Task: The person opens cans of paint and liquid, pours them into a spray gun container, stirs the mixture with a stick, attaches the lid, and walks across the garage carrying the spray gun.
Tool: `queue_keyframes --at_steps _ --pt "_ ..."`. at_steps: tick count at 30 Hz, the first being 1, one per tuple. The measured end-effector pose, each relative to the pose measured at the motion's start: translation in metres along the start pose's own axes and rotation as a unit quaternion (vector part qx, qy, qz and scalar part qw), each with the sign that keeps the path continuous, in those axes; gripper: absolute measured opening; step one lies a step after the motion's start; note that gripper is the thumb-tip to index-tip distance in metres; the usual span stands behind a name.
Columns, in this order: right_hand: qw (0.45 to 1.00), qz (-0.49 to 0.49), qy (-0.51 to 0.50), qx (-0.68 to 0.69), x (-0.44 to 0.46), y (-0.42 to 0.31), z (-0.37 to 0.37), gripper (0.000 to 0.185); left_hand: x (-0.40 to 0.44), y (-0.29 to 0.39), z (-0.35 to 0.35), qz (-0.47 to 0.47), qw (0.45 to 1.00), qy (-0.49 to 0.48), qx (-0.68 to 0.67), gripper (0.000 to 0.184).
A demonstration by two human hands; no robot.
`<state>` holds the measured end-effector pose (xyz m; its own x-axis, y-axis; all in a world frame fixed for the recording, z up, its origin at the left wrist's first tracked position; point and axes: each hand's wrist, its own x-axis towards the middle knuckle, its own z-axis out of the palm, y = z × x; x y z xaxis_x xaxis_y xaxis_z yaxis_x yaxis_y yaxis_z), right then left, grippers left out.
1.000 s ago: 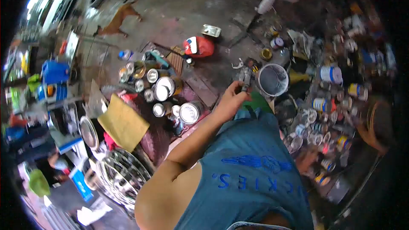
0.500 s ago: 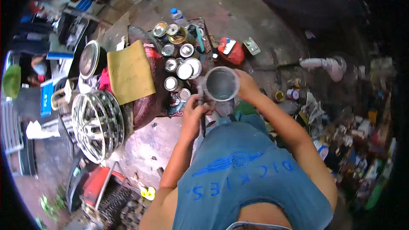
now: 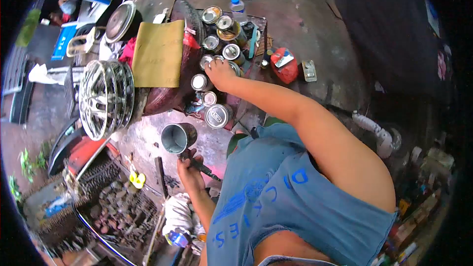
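My left hand (image 3: pixel 191 170) is closed around the dark handle of a spray gun (image 3: pixel 201 166), whose open metal-grey cup (image 3: pixel 178 138) faces up toward me. The cup's inside looks grey and wet. My right hand (image 3: pixel 220 75) reaches across to a cluster of cans, its fingers curled over the top of a small can that it mostly hides. Close by stand a round can (image 3: pixel 207 62), a white-lidded can (image 3: pixel 199 82), a smaller can (image 3: pixel 209 99) and a larger lidded can (image 3: pixel 218 116).
A water bottle (image 3: pixel 237 10) with a blue cap stands behind the cans. Right of them sits a red container (image 3: pixel 285 65). To the left are yellow-brown sandpaper (image 3: pixel 158 55) and a chrome wheel rim (image 3: pixel 106 99). Stones (image 3: pixel 118 204) lie at lower left.
My right hand has left the spray gun's cup and moved over to the cans. My left hand has carried the gun down and left. The view has shifted.
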<state>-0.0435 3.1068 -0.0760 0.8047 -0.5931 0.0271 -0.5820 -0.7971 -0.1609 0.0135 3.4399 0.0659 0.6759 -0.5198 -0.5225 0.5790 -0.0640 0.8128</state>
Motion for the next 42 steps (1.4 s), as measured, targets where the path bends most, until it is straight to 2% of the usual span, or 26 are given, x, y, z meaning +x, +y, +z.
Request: queue_keyframes --at_steps 2,3,4,5,8,11,13,16,19,22,25,26,29,31,32,35,38,42 --pt "1.000 -0.019 0.013 0.014 -0.005 0.004 -0.001 0.065 -0.011 -0.011 -0.008 -0.007 0.999 0.033 -0.016 0.045" --pt "0.999 -0.026 0.022 0.019 -0.008 0.006 -0.003 0.065 -0.015 -0.015 -0.010 -0.008 0.999 0.034 -0.010 0.044" --pt "0.999 -0.018 -0.014 0.046 -0.010 0.008 -0.014 0.069 -0.017 -0.020 -0.008 -0.008 0.999 0.032 -0.006 0.044" --pt "0.997 -0.010 0.003 0.076 -0.015 0.012 -0.026 0.067 -0.018 -0.025 -0.007 -0.009 0.999 0.031 -0.002 0.044" --pt "0.977 0.017 0.030 0.209 -0.045 0.027 -0.094 0.068 -0.021 -0.033 0.014 -0.009 1.000 0.012 0.013 0.043" --pt "0.879 -0.053 0.067 0.469 -0.078 0.048 -0.132 0.073 -0.019 -0.041 0.030 -0.035 0.998 -0.041 0.038 0.041" --pt "0.815 -0.054 0.073 0.572 -0.116 0.046 -0.176 0.066 -0.014 -0.049 0.044 -0.040 0.993 -0.076 0.080 0.034" --pt "0.803 -0.139 0.134 0.564 -0.162 0.043 -0.204 0.056 -0.005 -0.063 0.063 -0.064 0.979 -0.136 0.139 0.042" --pt "0.860 -0.207 0.126 0.449 -0.195 0.046 -0.216 0.055 -0.002 -0.069 0.087 -0.075 0.962 -0.198 0.173 0.039" --pt "0.889 -0.176 0.120 0.405 -0.217 0.053 -0.203 0.054 -0.009 -0.063 0.114 -0.080 0.944 -0.246 0.205 0.036" --pt "0.911 -0.172 0.148 0.345 -0.234 0.056 -0.205 0.060 -0.008 -0.062 0.133 -0.106 0.919 -0.305 0.229 0.038" --pt "0.920 -0.164 0.150 0.324 -0.240 0.056 -0.202 0.067 -0.007 -0.064 0.137 -0.115 0.912 -0.323 0.227 0.040" --pt "0.942 -0.132 0.149 0.269 -0.259 0.061 -0.206 0.069 -0.002 -0.072 0.148 -0.104 0.897 -0.352 0.246 0.041" --pt "0.955 -0.137 0.117 0.234 -0.267 0.068 -0.219 0.069 -0.006 -0.064 0.160 -0.076 0.869 -0.374 0.314 0.041" --pt "0.960 -0.141 0.098 0.220 -0.270 0.070 -0.225 0.069 -0.002 -0.070 0.160 -0.089 0.860 -0.387 0.321 0.041" --pt "0.950 -0.132 0.062 0.277 -0.275 0.075 -0.231 0.069 -0.002 -0.080 0.162 -0.121 0.832 -0.415 0.348 0.039" --pt "0.948 -0.128 0.105 0.272 -0.280 0.082 -0.239 0.070 0.007 -0.087 0.164 -0.144 0.816 -0.438 0.348 0.040" --pt "0.956 -0.105 0.104 0.253 -0.293 0.089 -0.239 0.070 0.012 -0.087 0.167 -0.141 0.834 -0.427 0.321 0.040"
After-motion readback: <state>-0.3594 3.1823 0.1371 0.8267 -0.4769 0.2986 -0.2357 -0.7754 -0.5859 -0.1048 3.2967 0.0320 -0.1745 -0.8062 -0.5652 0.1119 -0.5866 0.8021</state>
